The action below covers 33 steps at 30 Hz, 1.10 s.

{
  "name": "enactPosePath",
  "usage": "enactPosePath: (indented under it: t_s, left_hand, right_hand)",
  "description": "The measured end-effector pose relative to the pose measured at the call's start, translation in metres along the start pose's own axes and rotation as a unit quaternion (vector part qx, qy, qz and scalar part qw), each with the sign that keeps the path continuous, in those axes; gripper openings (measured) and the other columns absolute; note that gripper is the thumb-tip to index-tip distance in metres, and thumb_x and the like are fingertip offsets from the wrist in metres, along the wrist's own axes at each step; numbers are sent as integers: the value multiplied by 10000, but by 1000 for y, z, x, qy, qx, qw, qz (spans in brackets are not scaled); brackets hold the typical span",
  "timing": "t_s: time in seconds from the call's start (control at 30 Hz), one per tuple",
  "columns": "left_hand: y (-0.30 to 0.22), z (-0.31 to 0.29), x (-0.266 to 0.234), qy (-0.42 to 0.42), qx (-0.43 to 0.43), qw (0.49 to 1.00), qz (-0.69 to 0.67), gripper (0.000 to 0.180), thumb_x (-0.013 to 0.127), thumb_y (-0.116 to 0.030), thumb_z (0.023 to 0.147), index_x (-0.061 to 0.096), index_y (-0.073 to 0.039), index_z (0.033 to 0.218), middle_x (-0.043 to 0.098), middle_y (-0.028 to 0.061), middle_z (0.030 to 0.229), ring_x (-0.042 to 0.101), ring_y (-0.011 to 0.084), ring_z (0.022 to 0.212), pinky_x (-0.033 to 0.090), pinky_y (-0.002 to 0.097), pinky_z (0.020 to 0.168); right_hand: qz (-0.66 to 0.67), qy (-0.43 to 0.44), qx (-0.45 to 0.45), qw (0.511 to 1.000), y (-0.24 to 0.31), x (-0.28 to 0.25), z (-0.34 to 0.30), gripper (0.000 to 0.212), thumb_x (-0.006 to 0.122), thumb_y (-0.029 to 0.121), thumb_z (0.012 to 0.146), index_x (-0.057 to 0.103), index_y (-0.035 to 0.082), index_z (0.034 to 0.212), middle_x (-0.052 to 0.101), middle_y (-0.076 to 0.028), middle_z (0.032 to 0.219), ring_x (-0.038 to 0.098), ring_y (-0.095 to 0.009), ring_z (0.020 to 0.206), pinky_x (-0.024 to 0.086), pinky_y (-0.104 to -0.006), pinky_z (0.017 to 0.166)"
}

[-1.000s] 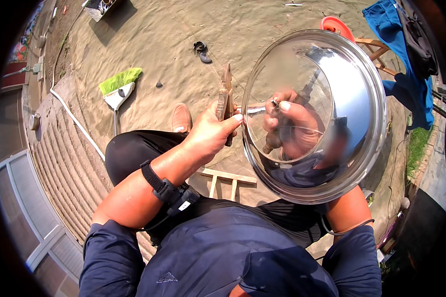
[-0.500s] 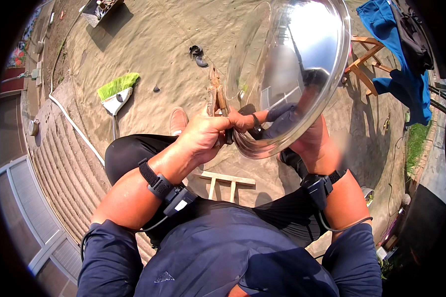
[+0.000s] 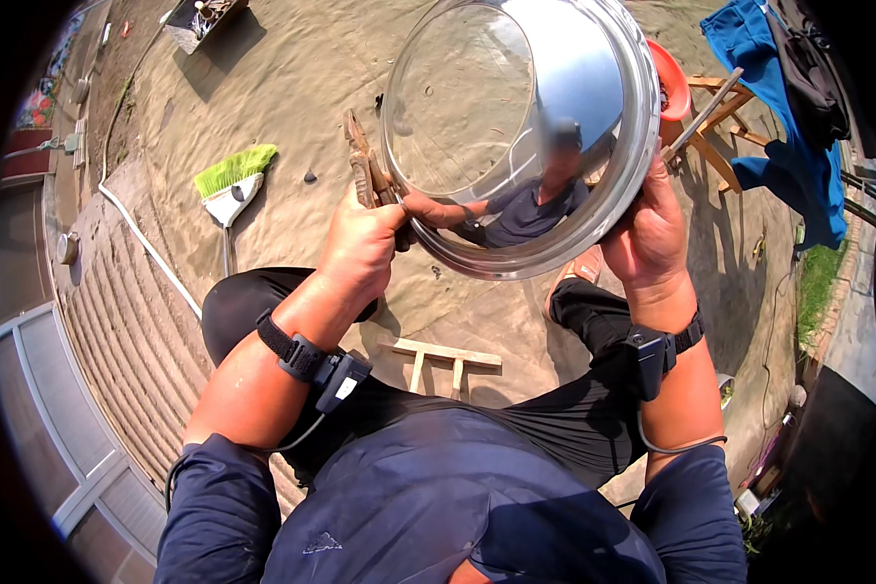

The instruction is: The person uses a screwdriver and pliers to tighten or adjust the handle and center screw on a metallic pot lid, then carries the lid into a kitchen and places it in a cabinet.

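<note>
My left hand is closed round a pair of rusty pliers, their jaws pointing away from me. Its fingers are also up against the left rim of a shiny round steel basin. The basin is tilted so that its mirror-like inside faces me and reflects the ground and my arm. At the right rim, my right hand grips the basin, with its fingers partly behind it. A greyish stick slants up beside those fingers; whether the hand holds it, I cannot tell.
A red bowl shows behind the basin, near a wooden stand draped with blue cloth. A green-bristled broom lies at the left, and a tray of tools at far left. Between my legs is a wooden stool.
The basin has shifted left and turned more toward me. My left hand with the pliers moved left and away; my right hand came up along the rim. The red bowl and greyish stick now show.
</note>
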State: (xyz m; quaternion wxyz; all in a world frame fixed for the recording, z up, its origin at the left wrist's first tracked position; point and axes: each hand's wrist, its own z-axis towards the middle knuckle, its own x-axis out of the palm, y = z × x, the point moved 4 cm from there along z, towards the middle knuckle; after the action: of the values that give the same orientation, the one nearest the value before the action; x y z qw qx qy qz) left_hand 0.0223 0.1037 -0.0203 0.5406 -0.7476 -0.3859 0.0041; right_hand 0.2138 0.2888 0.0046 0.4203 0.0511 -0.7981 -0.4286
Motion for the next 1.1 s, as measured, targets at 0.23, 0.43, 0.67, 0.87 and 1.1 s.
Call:
enactPosePath:
  t_s: [0.23,0.43,0.67,0.87,1.1]
  left_hand:
    - [23,5,-43,-145,83,976,137,369,543,72,886,441,10,1235,666,123,904,701,222,792,581,347,765]
    - [22,6,-43,-139,106,971,162,329,547,63,904,459,-1,1214,664,108,950,699,188,802,571,317,722]
    - [26,9,-43,-155,38,969,189,298,604,-57,936,473,1,1197,666,109,925,686,184,773,549,306,666]
    - [50,3,-58,-105,-177,892,402,463,689,-277,915,545,38,1222,648,100,839,637,172,725,518,328,606]
    - [90,-21,-51,127,-211,715,654,412,653,-235,861,564,54,1140,684,301,1073,673,421,1047,519,484,900]
  right_hand:
    - [125,-97,25,987,10,-11,0,594,598,530,974,569,66,1343,670,-149,1226,678,-283,1015,573,-480,819]
    - [51,-95,44,993,16,-19,-5,174,732,232,922,707,130,1060,731,19,904,654,-75,704,511,-210,582]
    - [50,-112,0,992,24,-21,-3,144,623,160,991,703,52,1045,760,-40,884,724,-140,642,623,-256,550]
    - [-112,-96,-61,987,54,-19,-6,161,612,110,985,644,17,1113,717,-37,923,710,-114,761,614,-265,672]
    - [-245,-133,-64,958,53,-46,2,345,664,79,913,590,-37,1230,673,-124,955,700,-233,688,592,-366,549]
